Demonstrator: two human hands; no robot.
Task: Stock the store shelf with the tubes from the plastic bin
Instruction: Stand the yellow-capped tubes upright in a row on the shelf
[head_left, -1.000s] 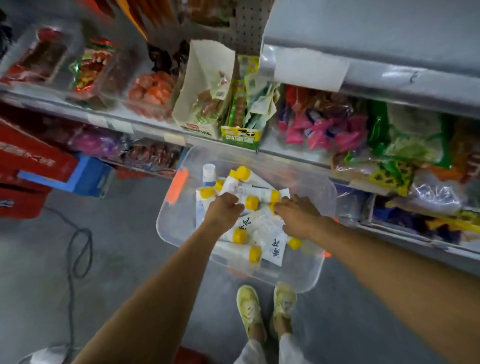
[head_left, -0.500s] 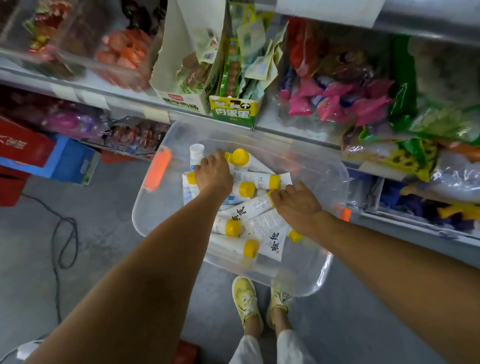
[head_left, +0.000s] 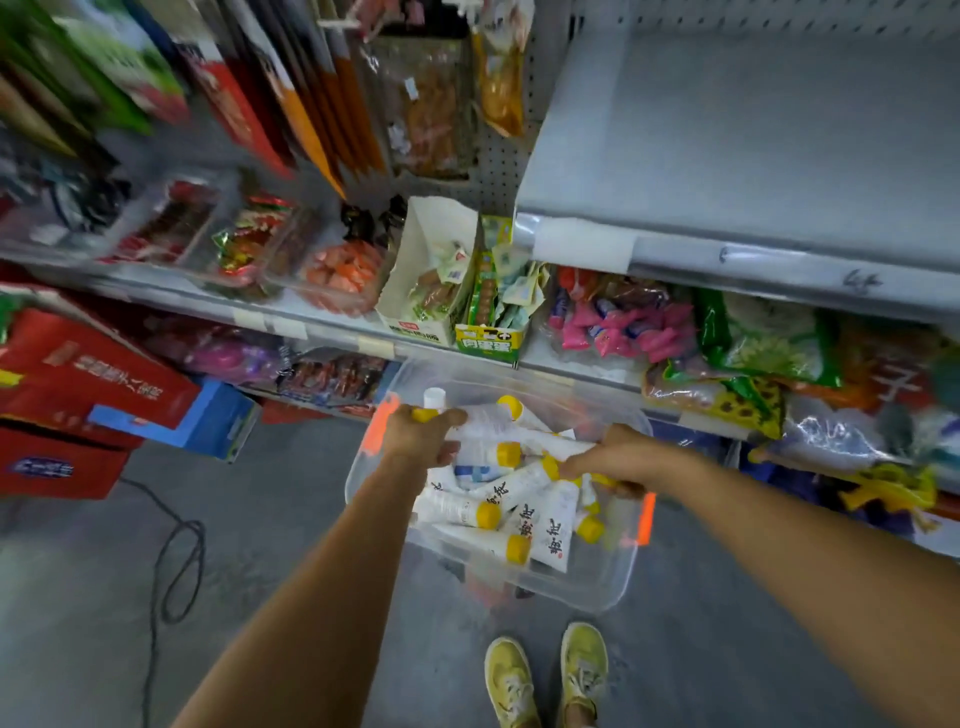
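A clear plastic bin (head_left: 602, 592) with orange handles sits low in front of the shelves and holds several white tubes with yellow caps (head_left: 457, 512). My left hand (head_left: 423, 436) is over the bin's left side and grips a white tube with a yellow cap, lifted above the pile. At the bin's right side my right hand (head_left: 618, 457) curls its fingers round a yellow-capped tube lying in the pile. A bare grey shelf (head_left: 753, 156) runs across the upper right.
Snack bags and open cartons (head_left: 488, 306) fill the shelf just behind the bin. Red boxes (head_left: 67, 405) and a blue box stand at the left. A black cable (head_left: 176, 566) loops on the grey floor. My yellow shoes (head_left: 545, 675) stand below the bin.
The view has tilted up, bringing the bare upper shelf into sight. My left hand has risen from the pile with a tube in its grip. My right hand has slid toward the bin's right edge.
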